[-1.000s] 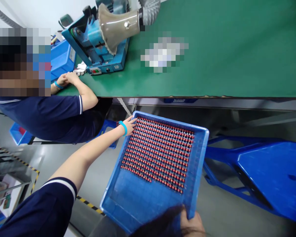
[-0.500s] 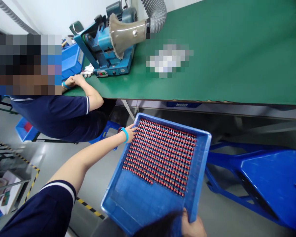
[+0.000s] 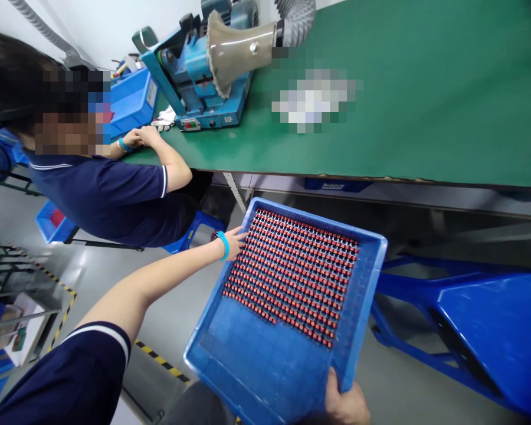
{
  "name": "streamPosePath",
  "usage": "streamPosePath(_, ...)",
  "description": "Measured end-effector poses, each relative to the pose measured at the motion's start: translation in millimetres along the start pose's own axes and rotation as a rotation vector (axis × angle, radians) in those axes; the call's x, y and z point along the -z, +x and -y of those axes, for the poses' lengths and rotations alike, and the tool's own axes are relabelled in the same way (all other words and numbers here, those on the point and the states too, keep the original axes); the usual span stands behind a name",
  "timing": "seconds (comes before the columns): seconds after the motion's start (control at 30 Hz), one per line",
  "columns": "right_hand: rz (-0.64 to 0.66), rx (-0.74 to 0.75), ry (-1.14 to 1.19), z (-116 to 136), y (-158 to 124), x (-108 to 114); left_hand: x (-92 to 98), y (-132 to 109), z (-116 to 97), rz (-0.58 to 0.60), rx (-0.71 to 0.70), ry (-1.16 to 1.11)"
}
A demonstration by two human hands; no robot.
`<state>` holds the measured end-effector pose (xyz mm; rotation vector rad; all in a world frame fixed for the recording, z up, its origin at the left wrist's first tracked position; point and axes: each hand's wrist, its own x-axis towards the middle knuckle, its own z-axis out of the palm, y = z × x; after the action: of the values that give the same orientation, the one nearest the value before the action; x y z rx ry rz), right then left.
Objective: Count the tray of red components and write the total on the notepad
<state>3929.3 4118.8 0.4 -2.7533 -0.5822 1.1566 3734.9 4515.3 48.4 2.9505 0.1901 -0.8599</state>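
Observation:
A shallow blue plastic tray (image 3: 256,369) tilts in front of me, held between both hands. Rows of small red and dark parts (image 3: 296,271) cover its far portion, while the near portion shows bare blue floor. My left hand (image 3: 235,243), with a turquoise band at the wrist, grips the tray's far left rim, fingers over the edge. At the near right corner, my right hand (image 3: 347,401) clasps the rim, thumb on the inner side; its other fingers are hidden beneath.
A green workbench (image 3: 402,118) runs across the back, bearing a blue grinding machine (image 3: 216,82) with a duct hose. A co-worker (image 3: 110,195) sits at left, hands on the bench near a blue bin (image 3: 135,103). A blue plastic stool (image 3: 495,330) stands at right.
The view has shifted slightly, so bench, machine and co-worker sit a little further right and higher. Both hands keep their hold on the tray.

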Motion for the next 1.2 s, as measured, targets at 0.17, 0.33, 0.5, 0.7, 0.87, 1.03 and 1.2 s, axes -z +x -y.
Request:
streamPosePath(0.17, 0.042, -0.079, -0.049, 15, -5, 10, -4.7, 1, -6, 0.009, 0.014, -0.006)
streamPosePath(0.33, 0.049, -0.12, -0.044, 18, -9, 12, -6.3, 0, -7, -0.009, 0.012, -0.006)
streamPosePath(0.5, 0.014, -0.084, -0.047, 13, -8, 8, -6.9, -12, -15, -0.013, -0.006, -0.016)
streamPosePath(0.7, 0.002, -0.081, -0.056, 6, -1, 0, -14.7, -25, -28, -0.019, -0.022, -0.034)
streamPosePath(0.87, 0.001, -0.078, -0.067, 9, -6, 2, -24.2, -23, -32, -0.017, -0.009, -0.043)
streamPosePath(1.03, -0.003, -0.072, -0.083, 11, -7, 4, -26.9, -20, -34, 0.006, -0.001, -0.042)
streamPosePath(1.2, -0.022, -0.032, -0.083, 6, -5, 0, -28.6, -25, -39, -0.014, 0.015, -0.042)
